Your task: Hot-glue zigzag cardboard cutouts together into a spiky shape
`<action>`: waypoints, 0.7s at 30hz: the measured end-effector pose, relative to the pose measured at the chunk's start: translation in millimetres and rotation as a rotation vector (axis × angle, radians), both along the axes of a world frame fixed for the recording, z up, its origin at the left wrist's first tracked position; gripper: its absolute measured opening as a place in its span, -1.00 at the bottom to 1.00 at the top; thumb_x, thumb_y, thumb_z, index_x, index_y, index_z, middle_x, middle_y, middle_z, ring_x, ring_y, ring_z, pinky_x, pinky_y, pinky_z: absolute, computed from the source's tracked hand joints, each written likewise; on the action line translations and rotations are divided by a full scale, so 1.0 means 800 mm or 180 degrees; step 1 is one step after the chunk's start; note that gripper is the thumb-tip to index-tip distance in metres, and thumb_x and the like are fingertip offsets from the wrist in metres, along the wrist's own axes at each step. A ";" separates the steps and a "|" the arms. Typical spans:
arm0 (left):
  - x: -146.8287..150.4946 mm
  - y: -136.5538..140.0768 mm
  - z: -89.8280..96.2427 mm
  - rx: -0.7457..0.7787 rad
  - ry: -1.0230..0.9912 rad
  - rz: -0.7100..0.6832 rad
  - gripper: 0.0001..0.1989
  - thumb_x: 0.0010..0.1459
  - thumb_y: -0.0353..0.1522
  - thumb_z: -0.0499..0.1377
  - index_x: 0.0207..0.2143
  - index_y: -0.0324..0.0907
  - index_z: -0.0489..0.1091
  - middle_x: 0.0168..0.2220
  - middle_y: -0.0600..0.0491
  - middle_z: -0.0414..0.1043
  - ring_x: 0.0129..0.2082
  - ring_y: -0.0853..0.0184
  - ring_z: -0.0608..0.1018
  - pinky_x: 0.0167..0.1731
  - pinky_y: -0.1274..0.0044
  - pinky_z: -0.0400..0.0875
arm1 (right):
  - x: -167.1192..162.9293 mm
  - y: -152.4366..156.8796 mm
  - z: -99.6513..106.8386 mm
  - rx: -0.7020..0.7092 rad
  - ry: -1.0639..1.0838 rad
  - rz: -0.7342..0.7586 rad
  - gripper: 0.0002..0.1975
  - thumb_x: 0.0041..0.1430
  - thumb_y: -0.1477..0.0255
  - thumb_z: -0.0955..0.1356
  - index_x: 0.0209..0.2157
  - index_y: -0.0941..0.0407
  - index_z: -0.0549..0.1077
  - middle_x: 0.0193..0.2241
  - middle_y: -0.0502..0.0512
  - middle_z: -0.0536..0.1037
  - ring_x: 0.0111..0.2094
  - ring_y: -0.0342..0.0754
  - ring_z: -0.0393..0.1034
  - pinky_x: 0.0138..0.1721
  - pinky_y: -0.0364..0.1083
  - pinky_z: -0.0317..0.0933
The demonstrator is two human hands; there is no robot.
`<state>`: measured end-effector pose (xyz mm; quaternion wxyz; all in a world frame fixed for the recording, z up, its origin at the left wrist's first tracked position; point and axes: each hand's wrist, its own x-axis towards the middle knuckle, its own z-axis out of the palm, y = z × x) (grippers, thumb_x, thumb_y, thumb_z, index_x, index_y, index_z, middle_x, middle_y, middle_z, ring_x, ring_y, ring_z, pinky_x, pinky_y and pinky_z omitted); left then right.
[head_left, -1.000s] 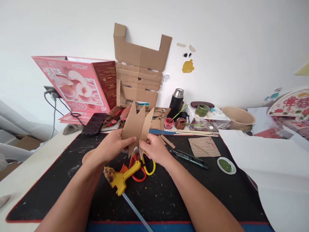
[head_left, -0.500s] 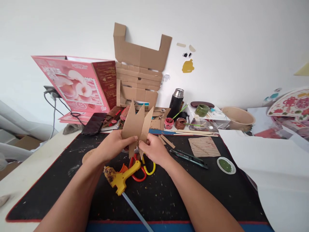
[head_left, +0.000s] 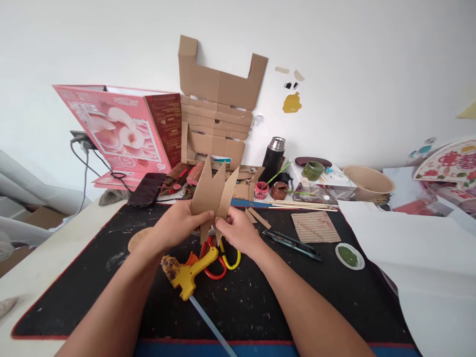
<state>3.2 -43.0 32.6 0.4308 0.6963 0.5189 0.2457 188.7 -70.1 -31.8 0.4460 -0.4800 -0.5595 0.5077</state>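
Note:
Two pointed cardboard pieces are held up over the black mat, edge against edge. My left hand (head_left: 181,221) pinches the wider, two-pointed cardboard piece (head_left: 207,191) between thumb and fingers. With my right hand (head_left: 238,225) I grip the narrower pointed cardboard piece (head_left: 226,193) by its lower part. The thumbs almost meet where the pieces join. Just below lie scissors with red and yellow handles (head_left: 232,260), their blades hidden. Nearer to me is a yellow hot glue gun (head_left: 189,272) with a long glue stick (head_left: 211,325) sticking out of it.
A utility knife (head_left: 292,244), corrugated cardboard (head_left: 315,227) and a lid with green paint (head_left: 349,256) lie right. Behind stand a black thermos (head_left: 273,159), paint jars (head_left: 261,190) and a pink box (head_left: 119,129). A phone (head_left: 147,189) lies left, white paper (head_left: 427,267) right.
The whole view has shifted slightly, so things appear a little further right. My hands keep the same hold on the two cardboard pieces.

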 end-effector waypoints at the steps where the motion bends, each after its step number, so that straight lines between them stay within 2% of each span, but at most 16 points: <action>1: -0.002 0.001 -0.001 -0.0021 -0.0026 -0.0011 -0.61 0.08 -0.02 0.30 -0.42 -0.18 0.51 -0.51 0.10 0.49 -0.51 0.33 0.41 -0.47 0.54 0.27 | 0.000 -0.001 0.003 -0.0026 0.0078 0.0052 -0.90 0.23 0.33 0.42 -0.30 0.06 0.50 -0.63 -0.15 0.36 -0.61 -0.13 0.22 -0.56 -0.17 0.05; 4: -0.004 0.002 -0.001 -0.0132 -0.0183 -0.0096 -0.60 0.06 -0.01 0.34 -0.40 -0.18 0.52 -0.50 0.11 0.50 -0.50 0.32 0.43 -0.46 0.54 0.29 | 0.003 -0.002 0.012 0.0023 0.0287 0.0088 -0.84 0.25 0.26 0.41 -0.33 0.05 0.48 -0.67 -0.16 0.31 -0.62 -0.11 0.23 -0.56 -0.15 0.08; 10: 0.003 -0.002 0.003 -0.0394 -0.0322 -0.0407 -0.59 0.04 0.00 0.37 -0.33 -0.17 0.60 -0.40 0.05 0.63 -0.44 0.25 0.53 -0.39 0.50 0.41 | 0.013 0.005 0.016 0.0136 0.0405 -0.0384 -0.76 0.23 0.19 0.40 -0.39 0.06 0.46 -0.64 -0.11 0.36 -0.57 -0.08 0.28 -0.53 -0.13 0.15; 15: 0.000 0.001 -0.007 -0.0519 -0.0531 -0.0065 -0.45 0.09 0.11 0.35 -0.21 -0.20 0.59 -0.30 -0.06 0.70 -0.40 0.16 0.64 -0.43 0.47 0.48 | 0.009 0.004 0.012 0.0320 0.0514 -0.0261 -0.79 0.22 0.22 0.39 -0.33 0.08 0.50 -0.46 0.00 0.54 -0.43 -0.02 0.41 -0.40 -0.10 0.28; 18: -0.004 0.003 -0.011 -0.0624 -0.0656 0.0020 -0.40 0.08 0.13 0.37 -0.12 -0.20 0.57 -0.20 -0.10 0.72 -0.32 0.08 0.70 -0.39 0.44 0.54 | 0.006 0.001 0.014 0.0281 0.0496 -0.0173 -0.80 0.22 0.22 0.38 -0.33 0.07 0.49 -0.51 -0.04 0.49 -0.47 -0.04 0.37 -0.44 -0.12 0.23; 21: -0.003 0.002 -0.010 -0.0716 -0.0691 -0.0062 -0.39 0.07 0.12 0.38 -0.10 -0.19 0.58 -0.16 -0.11 0.73 -0.27 0.03 0.73 -0.34 0.40 0.59 | 0.009 0.002 0.016 0.0211 0.0433 -0.0297 -0.76 0.23 0.18 0.38 -0.37 0.06 0.45 -0.61 -0.10 0.36 -0.54 -0.07 0.28 -0.50 -0.13 0.14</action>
